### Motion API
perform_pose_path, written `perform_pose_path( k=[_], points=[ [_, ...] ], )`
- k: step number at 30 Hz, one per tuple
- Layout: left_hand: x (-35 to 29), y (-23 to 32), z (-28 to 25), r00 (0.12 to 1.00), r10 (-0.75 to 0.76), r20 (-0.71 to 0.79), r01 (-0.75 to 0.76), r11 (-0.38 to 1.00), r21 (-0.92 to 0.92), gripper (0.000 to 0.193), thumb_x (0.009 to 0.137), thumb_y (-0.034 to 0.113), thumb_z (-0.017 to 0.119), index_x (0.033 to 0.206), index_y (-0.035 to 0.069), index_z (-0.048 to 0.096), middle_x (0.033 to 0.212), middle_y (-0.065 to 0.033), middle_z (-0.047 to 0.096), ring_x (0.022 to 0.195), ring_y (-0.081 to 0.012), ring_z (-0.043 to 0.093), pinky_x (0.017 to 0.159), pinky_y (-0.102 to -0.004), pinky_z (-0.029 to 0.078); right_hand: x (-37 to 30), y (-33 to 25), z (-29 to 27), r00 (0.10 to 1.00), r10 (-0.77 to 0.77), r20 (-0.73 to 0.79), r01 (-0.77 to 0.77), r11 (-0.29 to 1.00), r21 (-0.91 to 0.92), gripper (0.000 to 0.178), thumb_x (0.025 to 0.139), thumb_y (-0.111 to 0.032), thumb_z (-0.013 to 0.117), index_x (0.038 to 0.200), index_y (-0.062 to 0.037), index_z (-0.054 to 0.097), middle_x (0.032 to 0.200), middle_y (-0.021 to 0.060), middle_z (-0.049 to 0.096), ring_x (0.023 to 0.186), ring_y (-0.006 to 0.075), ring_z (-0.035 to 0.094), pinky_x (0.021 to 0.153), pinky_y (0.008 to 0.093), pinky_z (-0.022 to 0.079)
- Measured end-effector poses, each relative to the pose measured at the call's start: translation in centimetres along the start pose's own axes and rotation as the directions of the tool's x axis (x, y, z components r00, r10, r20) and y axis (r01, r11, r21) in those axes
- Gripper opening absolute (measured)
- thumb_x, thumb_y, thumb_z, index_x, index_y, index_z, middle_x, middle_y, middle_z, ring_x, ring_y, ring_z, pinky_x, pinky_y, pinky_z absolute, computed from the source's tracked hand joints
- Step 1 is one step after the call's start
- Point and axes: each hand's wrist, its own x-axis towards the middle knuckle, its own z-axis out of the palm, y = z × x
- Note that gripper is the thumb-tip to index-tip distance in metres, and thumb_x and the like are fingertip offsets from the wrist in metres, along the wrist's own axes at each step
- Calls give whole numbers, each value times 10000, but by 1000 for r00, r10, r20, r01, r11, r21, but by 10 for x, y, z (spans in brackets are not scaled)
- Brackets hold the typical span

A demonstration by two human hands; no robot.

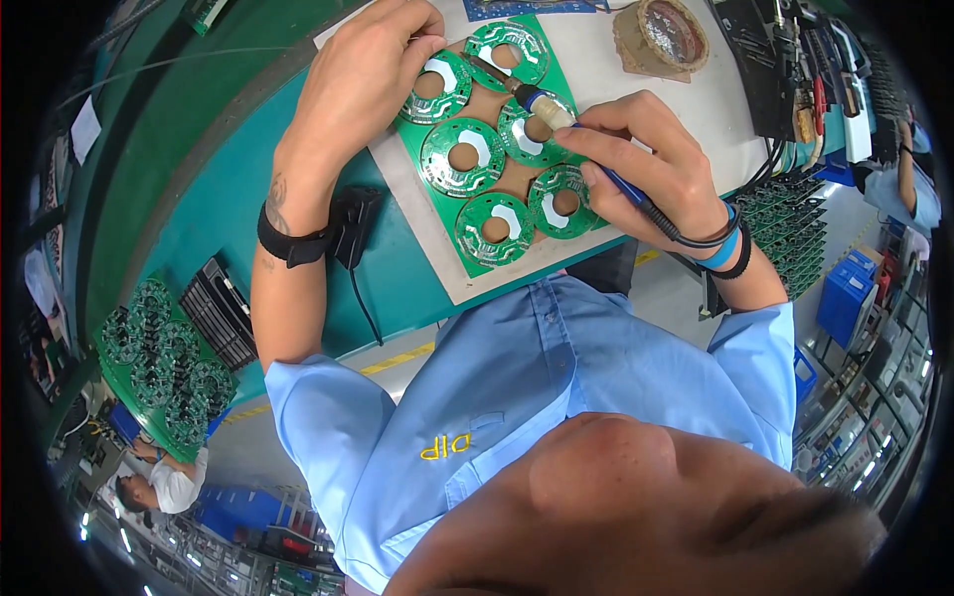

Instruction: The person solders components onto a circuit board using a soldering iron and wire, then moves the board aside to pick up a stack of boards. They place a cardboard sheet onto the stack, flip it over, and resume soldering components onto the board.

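- The right hand (661, 164) has its fingers clamped on the grip of a soldering iron (554, 111), thumb below and index finger above; the cord runs back along the wrist.
- From those fingers the iron slants up and left across the boards, its metal tip near the left fingertips; whether it touches a board, I cannot tell.
- The left hand (368, 74) has its fingers bent and bunched close to the thumb; I cannot tell whether they pinch anything.
- Below the left fingertips and left of the right fingers lies a green panel (467, 260) of six ring-shaped circuit boards, each with a round hole and a white patch.
- Under the panel, a pale sheet (601, 60) stretches past the right fingers.
- Above the right fingers sits a round pot (674, 30) on a brown base.
- Well right of those fingers are hand tools (820, 94).
- Below the left fingers, beside the wrist, a black box (355, 223) rests on the teal bench (407, 288).
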Motion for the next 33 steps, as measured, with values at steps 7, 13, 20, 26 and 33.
perform_pose_path(
  k=[7, 13, 20, 26, 33],
  points=[
    [1, -5, 4, 999, -49, -4, 49, 994, -94, 153, 942, 122, 695, 961, -23, 652, 921, -218, 646, 820, -427, 642, 719, -457, 511, -3, -4, -4, 999, -13, -33, 13, 1000, 12, 374, 776, 37, 709, 1148, 24, 743, 1039, 172, 696, 876, 290, 665, 755, 378, 537],
    [0, -33, 20, 998, 57, 9, -57, 997, -44, 133, 987, 124, 690, 1032, -2, 690, 911, -110, 633, 798, -241, 643, 733, -360, 525, -13, 3, -11, 982, 145, -122, -137, 988, 69, 277, 910, 10, 664, 1178, 53, 722, 995, 182, 731, 829, 265, 668, 750, 356, 533],
    [0, -31, 23, 995, 101, 16, -99, 990, -97, 149, 1005, 135, 688, 1040, -10, 688, 910, -104, 629, 789, -234, 665, 737, -356, 538, -13, 10, -8, 973, 194, -122, -178, 976, 129, 246, 988, -11, 642, 1213, 61, 711, 966, 172, 747, 809, 245, 666, 749, 336, 530],
    [-1, -29, 28, 997, 77, 15, -75, 990, -118, 148, 1012, 131, 686, 1044, -13, 689, 905, -96, 628, 781, -215, 675, 698, -337, 537, -7, 16, 2, 967, 153, -201, -128, 983, 133, 239, 920, -30, 745, 1152, 25, 745, 854, 135, 716, 699, 232, 622, 634, 341, 503],
    [0, -24, 29, 995, -45, 86, 63, 975, -212, 146, 1013, 129, 687, 1051, -12, 693, 911, -93, 630, 783, -211, 674, 698, -336, 539, -7, 14, 3, 969, 161, -188, -137, 982, 133, 245, 920, -35, 751, 1159, 21, 745, 839, 127, 708, 695, 229, 618, 626, 338, 497]
  ],
)
